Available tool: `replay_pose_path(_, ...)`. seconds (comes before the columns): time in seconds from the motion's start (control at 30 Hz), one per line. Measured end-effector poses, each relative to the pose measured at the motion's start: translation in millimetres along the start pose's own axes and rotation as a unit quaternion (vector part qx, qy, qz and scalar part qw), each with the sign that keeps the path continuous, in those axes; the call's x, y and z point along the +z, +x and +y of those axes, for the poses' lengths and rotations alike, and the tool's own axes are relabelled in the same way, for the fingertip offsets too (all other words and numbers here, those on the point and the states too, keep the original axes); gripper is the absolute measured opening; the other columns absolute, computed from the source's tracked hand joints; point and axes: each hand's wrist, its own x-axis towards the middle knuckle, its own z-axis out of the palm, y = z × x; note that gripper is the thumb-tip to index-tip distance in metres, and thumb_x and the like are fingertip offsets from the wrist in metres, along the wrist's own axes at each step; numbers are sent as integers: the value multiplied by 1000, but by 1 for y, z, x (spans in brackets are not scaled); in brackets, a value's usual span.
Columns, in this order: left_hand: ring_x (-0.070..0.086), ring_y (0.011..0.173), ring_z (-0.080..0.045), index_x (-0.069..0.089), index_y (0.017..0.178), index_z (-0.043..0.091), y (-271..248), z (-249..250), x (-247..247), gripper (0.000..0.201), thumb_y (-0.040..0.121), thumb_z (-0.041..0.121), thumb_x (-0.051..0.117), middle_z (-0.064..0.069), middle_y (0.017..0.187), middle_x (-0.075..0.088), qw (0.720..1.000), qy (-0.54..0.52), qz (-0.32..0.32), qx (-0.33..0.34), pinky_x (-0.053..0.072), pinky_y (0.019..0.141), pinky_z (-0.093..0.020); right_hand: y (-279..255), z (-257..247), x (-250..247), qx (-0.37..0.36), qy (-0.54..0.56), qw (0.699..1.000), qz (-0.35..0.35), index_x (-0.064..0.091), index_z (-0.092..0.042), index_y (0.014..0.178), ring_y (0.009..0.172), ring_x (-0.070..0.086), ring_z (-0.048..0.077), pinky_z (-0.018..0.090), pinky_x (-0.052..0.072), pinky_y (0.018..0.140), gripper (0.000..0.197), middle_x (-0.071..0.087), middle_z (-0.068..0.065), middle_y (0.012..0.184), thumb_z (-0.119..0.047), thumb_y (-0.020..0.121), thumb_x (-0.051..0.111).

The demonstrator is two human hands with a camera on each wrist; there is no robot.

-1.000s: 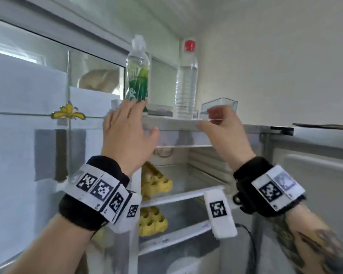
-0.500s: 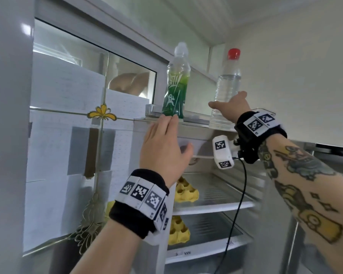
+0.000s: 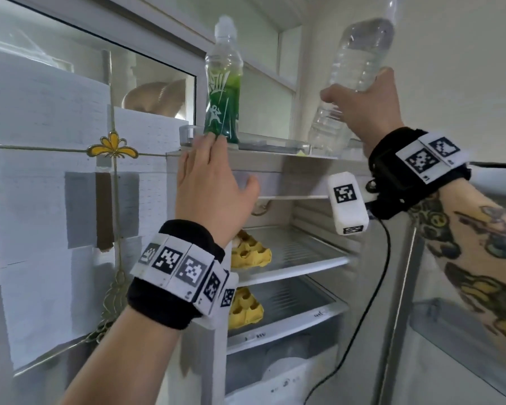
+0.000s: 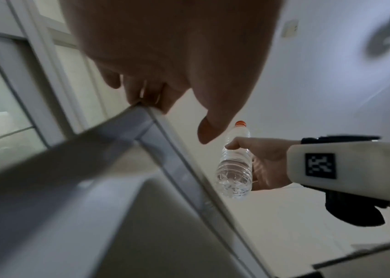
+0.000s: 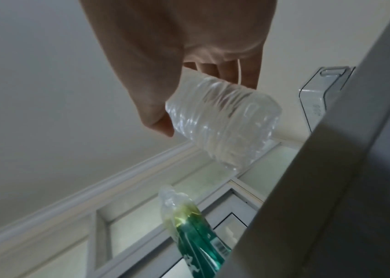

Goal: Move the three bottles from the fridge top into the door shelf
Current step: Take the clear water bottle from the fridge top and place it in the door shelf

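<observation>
Two bottles show: the right hand (image 3: 368,109) grips the clear water bottle (image 3: 354,68) around its middle, tilted, its base just above the fridge top (image 3: 260,159). The green-labelled bottle (image 3: 223,92) stands upright there. The left hand (image 3: 214,185), fingers straight, rests its fingertips on the fridge top's front edge below it

A home kitchen: an open fridge (image 3: 289,258) with wire shelves holding yellow egg trays (image 3: 250,251), drink bottles (image 3: 222,92) standing on its top, plain white walls, and beside it a glass-paned door (image 3: 70,171) with a brass flower ornament
</observation>
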Motion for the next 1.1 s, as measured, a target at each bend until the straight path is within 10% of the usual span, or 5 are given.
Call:
replay_pose_path(0.17, 34, 133, -25, 45, 130, 17, -44, 61, 8, 53, 81, 33, 58, -9, 144, 35, 992, -89, 48, 78, 26, 110, -39, -45, 11, -67, 7, 26, 1000, -9, 42, -10, 128, 92, 69, 19, 22, 56, 67, 71, 65, 16, 119, -21, 64, 71)
replay_pose_path(0.4, 53, 107, -26, 54, 116, 16, -115, 111, 88, 38, 80, 27, 60, -4, 121, 52, 954, -197, -188, 122, 41, 93, -38, -147, 45, -186, 76, 55, 994, -59, 41, -7, 129, 89, 60, 25, 36, 53, 73, 74, 57, 11, 98, 17, 60, 56)
replay_pose_path(0.57, 49, 117, -31, 49, 127, 17, -164, 149, 151, 45, 84, 29, 57, -4, 134, 47, 904, -166, -361, 156, 37, 97, -37, -229, 74, -269, 178, 26, 983, 23, 50, -13, 128, 86, 61, 25, 40, 50, 75, 75, 59, 10, 95, 15, 60, 61)
replay_pose_path(0.8, 26, 141, -17, 33, 143, 21, -208, 207, 207, 56, 91, 37, 48, 1, 154, 32, 833, -224, -410, 295, 16, 114, -35, -316, 131, -307, 283, -29, 947, 149, 57, -25, 120, 100, 71, 27, 50, 54, 94, 47, 73, 9, 110, -15, 77, 72)
replay_pose_path(1.1, 6, 147, -14, 16, 150, 24, -230, 213, 230, 67, 92, 38, 47, 2, 160, 16, 799, -215, -424, 367, -1, 117, -32, -361, 201, -319, 368, -200, 895, 152, 56, -22, 104, 76, 68, 2, 14, 48, 62, 48, 70, -7, 90, -8, 68, 84)
